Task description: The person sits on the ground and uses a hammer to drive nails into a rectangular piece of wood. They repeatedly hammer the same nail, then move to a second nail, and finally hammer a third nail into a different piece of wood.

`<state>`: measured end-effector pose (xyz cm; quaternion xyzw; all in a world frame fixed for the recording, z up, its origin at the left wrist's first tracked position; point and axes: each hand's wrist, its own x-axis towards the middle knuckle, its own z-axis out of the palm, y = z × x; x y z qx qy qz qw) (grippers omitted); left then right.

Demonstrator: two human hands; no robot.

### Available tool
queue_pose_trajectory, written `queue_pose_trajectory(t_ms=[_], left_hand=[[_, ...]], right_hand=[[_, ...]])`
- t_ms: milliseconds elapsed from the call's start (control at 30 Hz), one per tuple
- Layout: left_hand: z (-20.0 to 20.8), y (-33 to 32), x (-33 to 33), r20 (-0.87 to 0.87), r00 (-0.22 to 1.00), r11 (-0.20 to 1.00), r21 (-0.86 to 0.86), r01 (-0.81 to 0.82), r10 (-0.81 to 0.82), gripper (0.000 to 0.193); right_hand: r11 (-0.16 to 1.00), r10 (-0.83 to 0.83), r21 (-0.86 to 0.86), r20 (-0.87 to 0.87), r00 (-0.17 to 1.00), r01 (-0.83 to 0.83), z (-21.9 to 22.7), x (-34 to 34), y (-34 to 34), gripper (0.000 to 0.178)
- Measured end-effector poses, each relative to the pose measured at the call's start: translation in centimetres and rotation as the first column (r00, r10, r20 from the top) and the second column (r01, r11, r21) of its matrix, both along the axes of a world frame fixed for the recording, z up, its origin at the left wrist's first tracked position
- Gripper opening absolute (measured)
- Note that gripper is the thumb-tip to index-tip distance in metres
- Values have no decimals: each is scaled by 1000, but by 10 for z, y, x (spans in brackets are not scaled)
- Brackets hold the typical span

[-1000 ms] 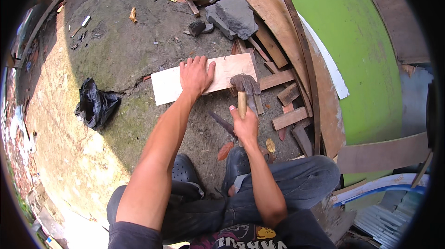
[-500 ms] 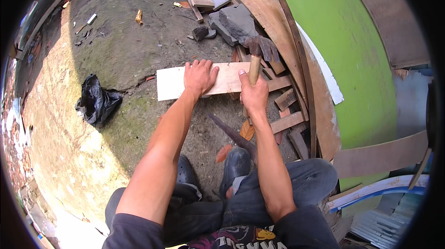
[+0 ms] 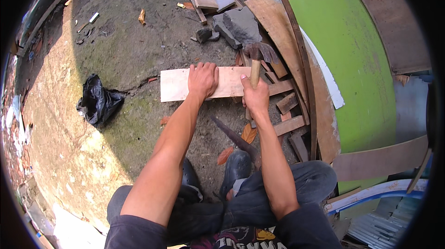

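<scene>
A pale wooden board (image 3: 172, 85) lies crosswise ahead of me, just above the ground. My left hand (image 3: 202, 81) grips it near the middle, fingers bunched toward its far edge. At the board's right end, my right hand (image 3: 255, 96) is wrapped around the wooden handle of a hammer (image 3: 255, 72), which stands upright with its dark head uppermost. My right hand covers part of the board's right end. Just below the board, a long dark curved piece (image 3: 234, 137) lies on the ground by my shoes; its kind is unclear.
Wood offcuts (image 3: 288, 103) and long bent panels (image 3: 273, 22) pile up on the right, beside a green sheet (image 3: 347, 31). Stone blocks (image 3: 238, 25) sit beyond the board. A black plastic bag (image 3: 98, 100) rests on the cracked ground at left.
The board has shifted slightly right and toward me. My left hand has moved a little right along with it, its fingers now more bunched. My right hand still holds the hammer.
</scene>
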<state>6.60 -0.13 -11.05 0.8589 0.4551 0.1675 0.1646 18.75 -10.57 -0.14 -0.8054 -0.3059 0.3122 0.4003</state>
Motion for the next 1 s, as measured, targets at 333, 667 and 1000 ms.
queue_pose_trajectory(t_ms=[333,667,1000], left_hand=[[1,3,1,10,1000,1000,5,4,-4,30],[4,3,2,-36,998,996,-73,52,-54,38],[10,8,-30,-243,845,840,157,519,-476,118]], right_hand=[[992,81,-112,170,982,-63,-45,7,-9,36],[851,290,-476,74,954,-222,37,44,-22,38],[733,568,-637,377,732,-240,165,88,-111,34]])
